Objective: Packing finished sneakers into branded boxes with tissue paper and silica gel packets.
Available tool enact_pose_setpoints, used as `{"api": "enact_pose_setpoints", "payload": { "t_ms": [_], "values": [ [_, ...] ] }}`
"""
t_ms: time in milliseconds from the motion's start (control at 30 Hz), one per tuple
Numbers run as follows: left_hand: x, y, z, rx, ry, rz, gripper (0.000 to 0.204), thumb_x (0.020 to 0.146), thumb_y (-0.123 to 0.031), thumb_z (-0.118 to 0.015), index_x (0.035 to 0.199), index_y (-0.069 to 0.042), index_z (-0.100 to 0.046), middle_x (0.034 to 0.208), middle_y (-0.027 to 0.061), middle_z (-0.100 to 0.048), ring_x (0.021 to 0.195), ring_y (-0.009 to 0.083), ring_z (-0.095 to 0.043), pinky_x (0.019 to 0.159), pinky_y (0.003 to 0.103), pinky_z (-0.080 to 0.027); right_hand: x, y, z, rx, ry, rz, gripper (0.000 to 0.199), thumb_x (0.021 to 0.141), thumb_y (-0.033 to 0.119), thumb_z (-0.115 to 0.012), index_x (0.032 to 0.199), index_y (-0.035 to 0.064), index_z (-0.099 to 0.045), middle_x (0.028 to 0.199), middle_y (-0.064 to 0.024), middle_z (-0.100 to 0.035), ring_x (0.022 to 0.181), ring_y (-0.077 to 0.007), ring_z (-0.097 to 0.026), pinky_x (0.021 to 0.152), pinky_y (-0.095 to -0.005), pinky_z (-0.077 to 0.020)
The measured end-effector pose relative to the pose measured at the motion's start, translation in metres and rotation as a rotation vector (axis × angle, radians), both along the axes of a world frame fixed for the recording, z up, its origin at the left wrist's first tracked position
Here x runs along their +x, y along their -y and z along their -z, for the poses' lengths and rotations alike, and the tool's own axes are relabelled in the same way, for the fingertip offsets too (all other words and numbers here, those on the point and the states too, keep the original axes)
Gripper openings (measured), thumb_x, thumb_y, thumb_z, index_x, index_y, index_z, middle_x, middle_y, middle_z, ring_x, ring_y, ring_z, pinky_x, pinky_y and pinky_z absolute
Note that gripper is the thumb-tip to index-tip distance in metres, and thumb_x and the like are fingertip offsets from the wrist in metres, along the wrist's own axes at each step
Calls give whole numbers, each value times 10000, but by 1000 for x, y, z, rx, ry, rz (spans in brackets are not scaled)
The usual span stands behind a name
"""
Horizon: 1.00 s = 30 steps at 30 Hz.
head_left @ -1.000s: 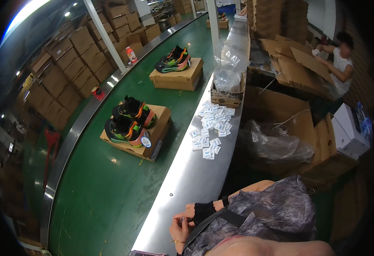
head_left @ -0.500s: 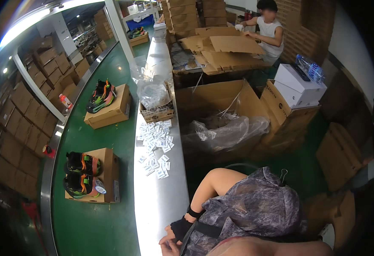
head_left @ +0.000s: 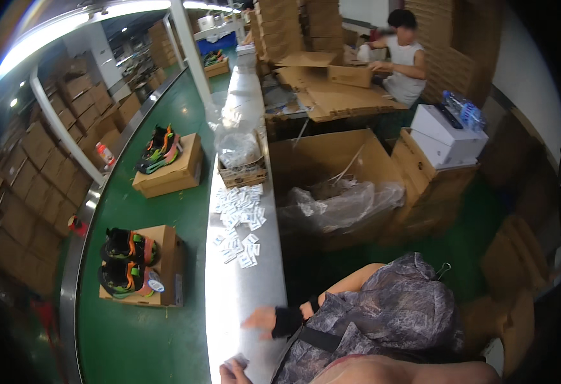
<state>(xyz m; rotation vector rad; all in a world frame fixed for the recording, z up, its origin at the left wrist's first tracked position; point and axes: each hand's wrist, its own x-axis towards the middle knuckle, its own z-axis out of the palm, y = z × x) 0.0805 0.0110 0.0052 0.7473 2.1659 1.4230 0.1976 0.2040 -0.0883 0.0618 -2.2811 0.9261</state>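
My left hand (head_left: 232, 375), at the lower edge, pinches a small flat greyish packet (head_left: 239, 360) over the metal ledge (head_left: 242, 291). My right hand (head_left: 262, 319), with a black cover round its wrist, hovers just beyond it above the same ledge; motion smears its fingers. Several small white packets (head_left: 239, 208) lie scattered farther along the ledge. On the green conveyor belt to the left, a pair of black, orange and green sneakers (head_left: 124, 276) rests on a brown shoebox (head_left: 173, 269). One of them carries a pale round tag.
A small carton (head_left: 242, 175) holding clear plastic bags stands beyond the packets. Farther up the belt is another shoebox (head_left: 168, 182) with sneakers on it. A large open carton (head_left: 344, 150) with plastic film stands right of the ledge. A co-worker (head_left: 403, 61) handles cardboard behind it.
My hands, together near the ledge's inner edge before, are now apart and farther left. The packet now shows in my left hand. The co-worker has brought a small box onto the cardboard.
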Motion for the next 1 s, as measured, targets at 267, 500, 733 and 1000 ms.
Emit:
{"api": "enact_pose_setpoints", "payload": {
  "t_ms": [267,500,733,1000],
  "values": [
    [32,-146,-79,325,167,690,203,877,-157,-537,779,14,-489,684,50,-531,642,95,-500,606,236,-458,190,-49,-19,-155,536,1234,557,677,253,-626,1187,112,-455,1228,-123,-400,1127,-312,-386,930,-422,-323],
    [141,-210,-29,75,149,1212,224,848,-164,-580,718,-8,-486,622,3,-509,574,61,-456,507,207,-372,352,14,-28,-369,1048,1684,502,695,267,-605,1156,111,-483,1313,-191,-291,1226,-349,-250,928,-609,-194],
    [243,-265,10,2,-214,1514,293,779,-200,-629,622,0,-482,513,108,-494,466,156,-475,440,322,-368,414,71,-23,-1604,458,1149,603,777,526,-505,1000,-34,-507,835,-190,-631,779,-319,-609,732,-374,-473],
    [242,-259,154,-282,-726,1806,246,706,-265,-588,690,-22,-552,781,182,-585,747,369,-565,654,449,-436,388,81,-13,-1046,858,1515,497,794,536,-460,897,53,-509,768,-178,-612,764,-340,-601,653,-442,-454]
  ]
}}
